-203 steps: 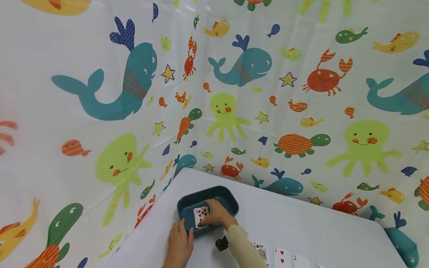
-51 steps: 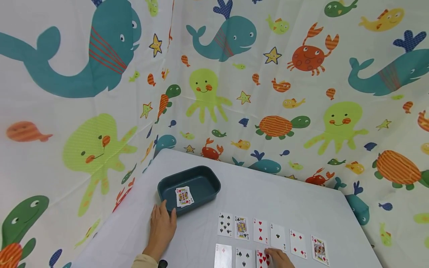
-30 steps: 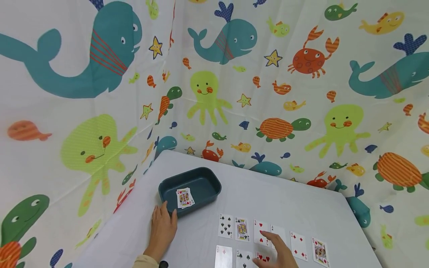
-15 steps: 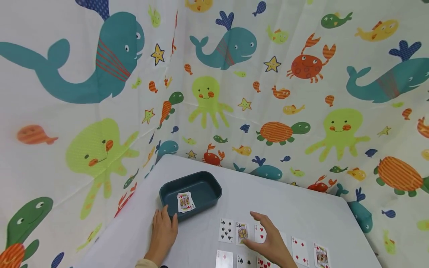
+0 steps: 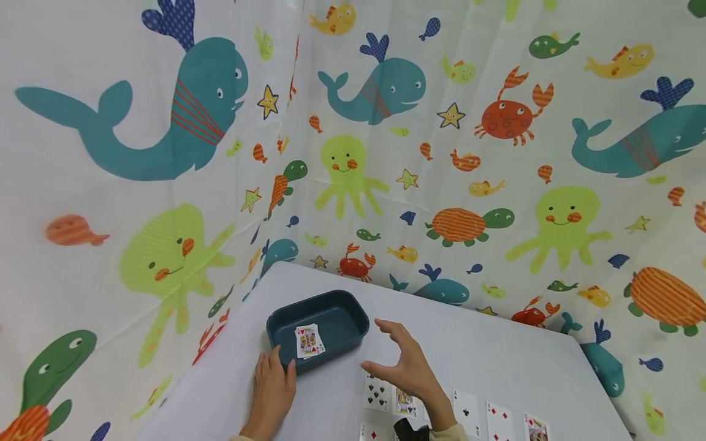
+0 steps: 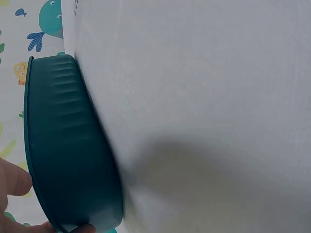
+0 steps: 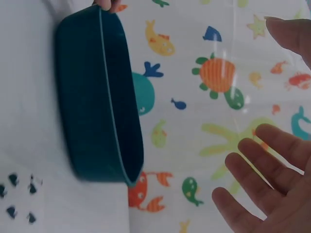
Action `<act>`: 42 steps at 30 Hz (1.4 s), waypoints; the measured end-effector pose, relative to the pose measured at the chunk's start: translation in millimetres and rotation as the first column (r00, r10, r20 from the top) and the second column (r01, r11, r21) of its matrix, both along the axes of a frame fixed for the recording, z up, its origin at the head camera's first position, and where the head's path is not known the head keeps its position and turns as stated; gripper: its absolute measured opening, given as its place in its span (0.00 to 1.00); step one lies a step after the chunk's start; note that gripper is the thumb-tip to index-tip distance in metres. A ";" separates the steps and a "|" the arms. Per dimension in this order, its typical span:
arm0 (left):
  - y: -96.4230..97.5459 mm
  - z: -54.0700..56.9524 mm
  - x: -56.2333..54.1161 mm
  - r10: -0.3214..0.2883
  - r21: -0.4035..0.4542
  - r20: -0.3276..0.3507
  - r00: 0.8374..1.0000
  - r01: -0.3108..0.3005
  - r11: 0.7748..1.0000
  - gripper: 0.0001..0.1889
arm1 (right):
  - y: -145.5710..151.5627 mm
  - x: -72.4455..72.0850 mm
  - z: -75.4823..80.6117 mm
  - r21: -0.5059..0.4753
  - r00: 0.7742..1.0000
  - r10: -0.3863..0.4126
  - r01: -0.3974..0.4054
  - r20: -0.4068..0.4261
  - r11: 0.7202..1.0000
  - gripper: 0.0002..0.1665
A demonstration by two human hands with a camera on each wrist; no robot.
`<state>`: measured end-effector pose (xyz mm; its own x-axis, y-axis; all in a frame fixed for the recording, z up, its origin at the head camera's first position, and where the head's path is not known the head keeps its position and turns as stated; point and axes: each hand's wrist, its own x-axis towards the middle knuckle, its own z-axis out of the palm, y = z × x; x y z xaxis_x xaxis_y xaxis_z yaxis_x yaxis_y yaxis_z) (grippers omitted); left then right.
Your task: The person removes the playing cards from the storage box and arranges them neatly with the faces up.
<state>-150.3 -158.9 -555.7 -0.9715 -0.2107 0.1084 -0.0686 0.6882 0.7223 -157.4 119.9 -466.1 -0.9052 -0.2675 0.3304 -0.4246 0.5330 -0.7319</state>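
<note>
A dark teal plastic bin stands on the white table, with a small stack of playing cards inside, a face card on top. My left hand rests at the bin's near left corner, its fingertips touching the rim. In the left wrist view, the fingertips meet the bin's rim. My right hand is raised to the right of the bin, thumb and fingers spread, holding nothing. Below it lie a seven of spades and a king, partly hidden by the hand and forearm.
Further right in that row lie an ace of clubs, a diamond card and a face card. A second row, including a two of diamonds, is cut off below. A sea-animal curtain hangs behind the table.
My right hand took a card from the bin earlier and laid a heart card in the near row. It has since let go, lifted and moved left towards the bin. My left hand stays at the corner.
</note>
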 end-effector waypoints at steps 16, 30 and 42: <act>1.8 -1.5 5.2 0.024 -0.024 -0.081 0.996 -0.026 0.999 0.28 | -74.7 -63.6 -8.3 0.090 0.986 0.144 -0.151 0.078 0.984 0.53; 1.7 2.5 7.3 0.025 -0.021 -0.039 0.999 -0.026 0.999 0.29 | -114.4 -94.7 -43.4 0.222 0.976 0.120 -0.159 0.182 0.962 0.52; 0.9 1.7 6.0 0.026 -0.005 -0.041 0.999 -0.026 1.000 0.28 | -130.8 -106.0 -63.6 0.361 0.969 0.084 -0.167 0.233 0.918 0.53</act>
<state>-144.3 -158.0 -554.1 -0.9604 -0.2352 0.1493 -0.0571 0.6908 0.7208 -263.4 -10.9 -529.7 -0.8929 -0.4501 -0.0088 -0.3661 0.7375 -0.5674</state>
